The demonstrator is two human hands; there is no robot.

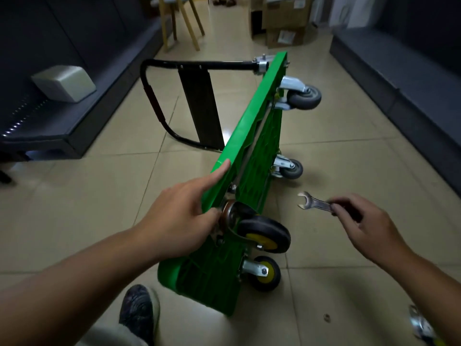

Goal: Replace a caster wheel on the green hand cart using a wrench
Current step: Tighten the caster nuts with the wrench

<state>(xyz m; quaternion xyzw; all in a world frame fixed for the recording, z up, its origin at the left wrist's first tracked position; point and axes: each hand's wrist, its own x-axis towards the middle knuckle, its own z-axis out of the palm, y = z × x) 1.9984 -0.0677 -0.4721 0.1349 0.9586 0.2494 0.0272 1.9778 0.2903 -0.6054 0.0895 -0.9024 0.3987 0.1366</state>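
Brace the green cart (249,126), tipped on its side on the floor with wheels jutting right, using the left hand (179,211) (forefinger straight along the rim, other fingers unclear), and seat the wrench (311,202), gripped by its handle in the right hand (366,228), squarely on a nut at the black-and-yellow caster (264,233).

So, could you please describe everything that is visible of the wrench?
The wrench is an open-ended spanner of bare, silvery metal, somewhat shiny. Its forked open end points left, toward the green cart, but does not touch it. The right hand pinches its shank in curled fingers, so the far end is hidden. It is held roughly level above the tiled floor, right of the cart's near black caster. Nothing else touches it.
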